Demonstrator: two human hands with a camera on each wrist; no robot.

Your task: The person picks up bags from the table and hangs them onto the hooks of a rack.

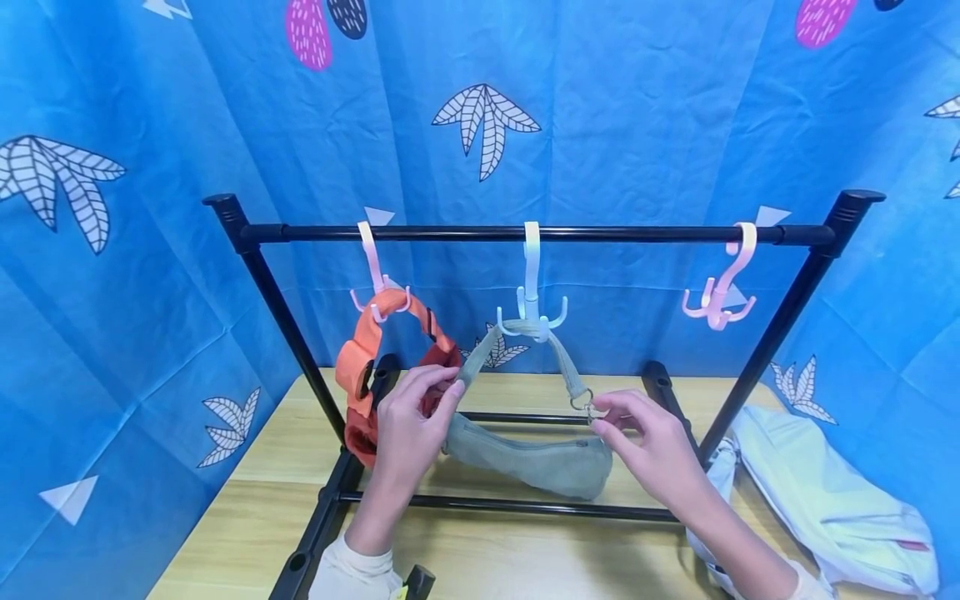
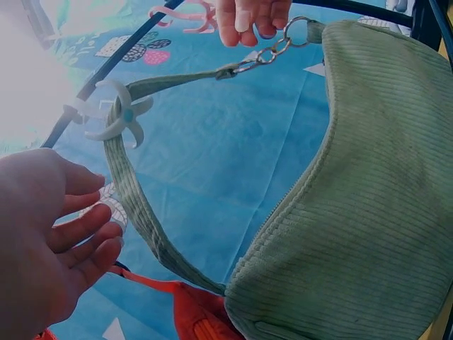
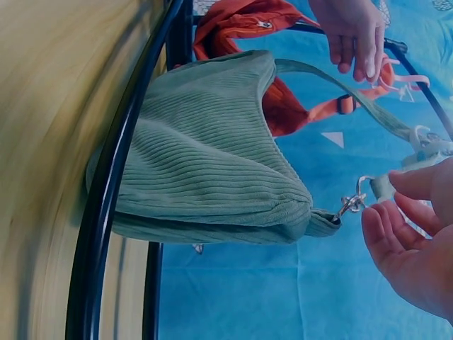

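Observation:
A sage-green corduroy shoulder bag [image 1: 532,458] hangs by its strap [image 2: 134,195] from a pale blue swivel hook [image 1: 532,283] on the black rail. Metal rings and a short chain [image 2: 272,51] join one strap end to the bag. My left hand [image 1: 416,417] is beside the strap's left side; the left wrist view shows its fingers loosely bent, with a gap between them and the strap. Close to the chain is my right hand [image 1: 648,446], thumb and fingers apart in the right wrist view [image 3: 417,241]. Whether its fingertips touch the strap end is unclear.
An orange-red bag [image 1: 367,358] hangs from a pink hook [image 1: 372,258] at the left. Another pink hook [image 1: 720,292] is on the rail's right. A white bag [image 1: 832,500] lies on the wooden table [image 1: 240,517], right of the black rack [image 1: 637,234]. Patterned blue cloth hangs behind.

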